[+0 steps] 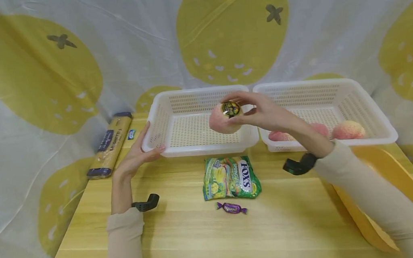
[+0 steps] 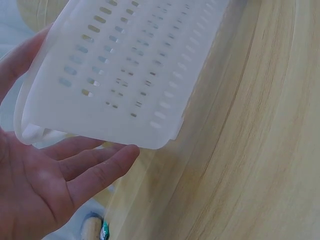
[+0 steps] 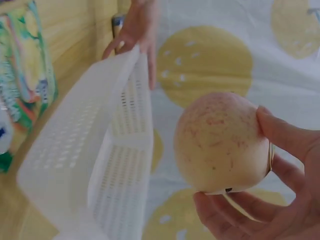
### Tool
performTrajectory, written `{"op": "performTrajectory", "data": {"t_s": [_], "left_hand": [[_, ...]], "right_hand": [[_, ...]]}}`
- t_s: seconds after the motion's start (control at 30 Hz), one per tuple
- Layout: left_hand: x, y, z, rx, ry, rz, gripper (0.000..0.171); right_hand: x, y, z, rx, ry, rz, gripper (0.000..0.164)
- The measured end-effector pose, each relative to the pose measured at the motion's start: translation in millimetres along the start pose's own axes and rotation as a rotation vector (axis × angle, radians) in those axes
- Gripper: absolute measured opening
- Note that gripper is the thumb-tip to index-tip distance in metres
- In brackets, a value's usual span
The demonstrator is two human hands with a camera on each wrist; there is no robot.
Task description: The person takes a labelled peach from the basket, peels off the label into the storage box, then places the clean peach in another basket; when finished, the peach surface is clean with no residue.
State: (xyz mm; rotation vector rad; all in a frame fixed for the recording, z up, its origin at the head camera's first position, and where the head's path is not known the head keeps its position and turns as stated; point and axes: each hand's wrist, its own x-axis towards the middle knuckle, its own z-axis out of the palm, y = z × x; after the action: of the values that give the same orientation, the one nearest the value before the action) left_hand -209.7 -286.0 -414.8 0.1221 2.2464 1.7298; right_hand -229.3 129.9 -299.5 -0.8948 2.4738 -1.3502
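Note:
My right hand (image 1: 257, 110) holds a pink and cream peach (image 1: 220, 122) between thumb and fingers, above the right part of the left white basket (image 1: 208, 150). A dark round label (image 1: 231, 109) is on the peach. In the right wrist view, the thumb is on one side of the peach (image 3: 220, 145) and fingertips are below it. My left hand (image 1: 132, 159) rests on the left end of that basket, with thumb and fingers spread. In the left wrist view, fairly straight fingers (image 2: 102, 172) touch the basket's end wall (image 2: 105, 117).
Several similar fruits (image 1: 348, 130) lie in the right white basket (image 1: 388, 131). Before the baskets lie a green FOX'S candy bag (image 1: 230, 178) and a purple wrapped candy (image 1: 231, 208). Spaghetti (image 1: 111, 144) and a small blue packet (image 1: 131, 134) lie left; a yellow bin (image 1: 380, 164) stands right.

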Motion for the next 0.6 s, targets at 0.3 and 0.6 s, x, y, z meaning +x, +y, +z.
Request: {"op": "performTrajectory", "data": {"t_s": [0.3,0.6], "left_hand": [[-3.3,0.8,-1.8,0.008,-0.007,-0.024,0.103],[-0.7,2.1,2.3,0.020,-0.011,-0.023,0.101]], "right_hand": [[-124.9,9.1,-8.8,-0.112,0.022,0.014,0.051],[-186.6,44.1,35.8,-0.068,0.123,0.215,0.049]]}}
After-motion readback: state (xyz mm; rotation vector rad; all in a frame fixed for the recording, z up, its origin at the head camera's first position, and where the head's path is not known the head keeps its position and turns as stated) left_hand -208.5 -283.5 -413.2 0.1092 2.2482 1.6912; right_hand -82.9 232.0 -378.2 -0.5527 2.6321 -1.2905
